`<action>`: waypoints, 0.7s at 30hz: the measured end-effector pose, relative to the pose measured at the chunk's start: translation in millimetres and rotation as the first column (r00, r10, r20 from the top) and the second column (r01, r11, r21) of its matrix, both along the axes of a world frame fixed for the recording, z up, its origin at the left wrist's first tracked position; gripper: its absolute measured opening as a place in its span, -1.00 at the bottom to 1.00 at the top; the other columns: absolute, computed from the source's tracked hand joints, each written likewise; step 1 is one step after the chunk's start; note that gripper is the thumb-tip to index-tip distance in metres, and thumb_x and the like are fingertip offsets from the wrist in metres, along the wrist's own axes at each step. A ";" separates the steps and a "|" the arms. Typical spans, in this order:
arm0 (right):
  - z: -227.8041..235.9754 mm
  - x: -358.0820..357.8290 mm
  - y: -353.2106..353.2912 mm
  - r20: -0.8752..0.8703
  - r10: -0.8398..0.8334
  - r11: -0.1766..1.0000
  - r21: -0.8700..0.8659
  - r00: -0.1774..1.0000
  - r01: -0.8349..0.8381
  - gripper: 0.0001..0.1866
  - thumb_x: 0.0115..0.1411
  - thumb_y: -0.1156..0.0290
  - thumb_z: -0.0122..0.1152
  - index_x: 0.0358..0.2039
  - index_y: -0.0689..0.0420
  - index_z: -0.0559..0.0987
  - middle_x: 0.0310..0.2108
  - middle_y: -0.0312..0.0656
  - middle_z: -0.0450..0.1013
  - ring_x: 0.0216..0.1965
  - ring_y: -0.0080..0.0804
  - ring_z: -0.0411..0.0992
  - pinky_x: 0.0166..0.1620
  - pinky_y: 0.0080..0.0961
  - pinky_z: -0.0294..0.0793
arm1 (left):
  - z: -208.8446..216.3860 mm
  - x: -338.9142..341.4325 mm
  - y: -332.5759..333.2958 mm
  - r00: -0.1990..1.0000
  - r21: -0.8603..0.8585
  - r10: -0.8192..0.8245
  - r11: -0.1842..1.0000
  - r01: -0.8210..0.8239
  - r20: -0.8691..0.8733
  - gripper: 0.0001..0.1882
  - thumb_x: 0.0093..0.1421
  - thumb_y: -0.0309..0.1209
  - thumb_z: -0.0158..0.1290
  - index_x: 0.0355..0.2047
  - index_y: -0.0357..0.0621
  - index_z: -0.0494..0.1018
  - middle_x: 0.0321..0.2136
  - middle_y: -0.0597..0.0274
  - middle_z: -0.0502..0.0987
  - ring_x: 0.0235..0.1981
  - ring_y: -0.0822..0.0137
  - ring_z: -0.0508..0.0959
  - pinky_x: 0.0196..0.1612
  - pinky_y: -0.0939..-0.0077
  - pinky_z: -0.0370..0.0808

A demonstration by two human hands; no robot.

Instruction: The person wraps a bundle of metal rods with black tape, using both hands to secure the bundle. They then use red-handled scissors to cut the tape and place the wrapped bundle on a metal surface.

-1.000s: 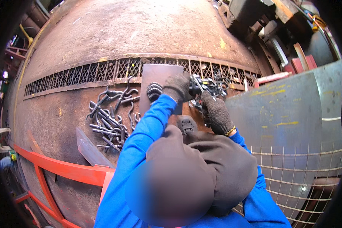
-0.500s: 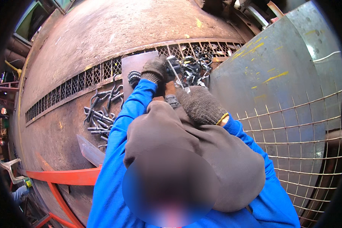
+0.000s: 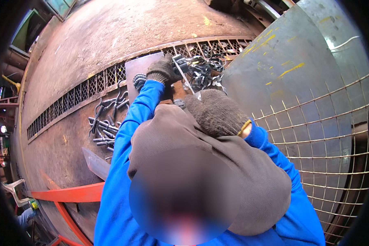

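My left hand (image 3: 160, 69), in a dark knitted glove, is closed round a dark cylindrical metal part (image 3: 180, 62) above a flat metal plate (image 3: 135, 65). My right hand (image 3: 219, 114), gloved alike, is closed at the lower end of a thin light metal bar (image 3: 186, 80). The bar slants up to the left, its far end against the dark part; its grip is partly hidden by the glove. Beside my left wrist lies a ridged black-and-white piece (image 3: 139, 82). Several shiny curled metal strips (image 3: 203, 71) lie just beyond my right hand.
Several black bent metal rods (image 3: 104, 131) lie heaped at the left. A floor grate (image 3: 86, 88) crosses ahead. Large metal sheets (image 3: 270, 78) and a wire mesh (image 3: 315, 141) stand at my right. An orange metal frame (image 3: 69, 193) is at the lower left.
The view has shifted slightly, moving my hands and the bar a little up and left in the picture. Both hands keep their grip, and the bar stays against the dark part.
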State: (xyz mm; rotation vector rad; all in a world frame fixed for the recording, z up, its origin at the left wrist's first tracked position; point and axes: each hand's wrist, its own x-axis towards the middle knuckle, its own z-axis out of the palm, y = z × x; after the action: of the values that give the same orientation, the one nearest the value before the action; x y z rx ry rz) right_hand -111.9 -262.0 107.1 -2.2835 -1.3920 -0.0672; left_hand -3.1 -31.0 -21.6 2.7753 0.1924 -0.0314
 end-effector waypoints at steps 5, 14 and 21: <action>17.5 -9.8 -3.0 -0.065 -0.036 0.997 -0.077 0.997 0.031 -0.72 0.24 0.30 0.06 -0.24 0.21 0.63 -0.43 0.10 0.55 -0.35 0.03 0.57 -0.31 -0.04 0.54 | 7.8 -12.1 -2.5 0.999 0.066 -0.032 0.997 0.032 0.007 -0.16 -0.18 0.03 0.45 0.05 -0.11 0.41 -0.05 -0.19 0.57 -0.03 -0.19 0.59 0.04 -0.05 0.52; 40.6 -31.2 -13.4 -0.113 -0.091 0.991 -0.106 0.989 0.079 -0.74 0.23 0.27 0.06 -0.25 0.15 0.62 -0.38 0.08 0.56 -0.30 0.08 0.56 -0.23 -0.01 0.52 | 10.0 -5.8 -0.7 0.996 0.058 -0.062 0.996 0.065 -0.061 -0.08 -0.21 0.16 0.43 0.07 -0.10 0.39 -0.03 -0.21 0.58 -0.01 -0.18 0.60 0.06 0.01 0.53; 35.3 -40.3 -22.0 -0.122 -0.138 0.990 -0.039 0.983 0.134 -0.75 0.22 0.28 0.08 -0.25 0.16 0.62 -0.39 0.11 0.55 -0.32 0.11 0.55 -0.25 -0.01 0.52 | 22.7 -11.3 -7.9 0.999 0.035 -0.044 0.998 0.045 -0.017 -0.16 -0.21 0.09 0.46 -0.02 -0.14 0.43 -0.07 -0.20 0.59 -0.01 -0.19 0.59 0.05 0.01 0.52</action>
State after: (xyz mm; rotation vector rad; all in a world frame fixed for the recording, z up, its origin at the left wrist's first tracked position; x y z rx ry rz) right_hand -152.2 -284.0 142.5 -2.3627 -1.1811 0.0524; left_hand -14.4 -38.8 1.1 2.8148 0.1365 -0.0619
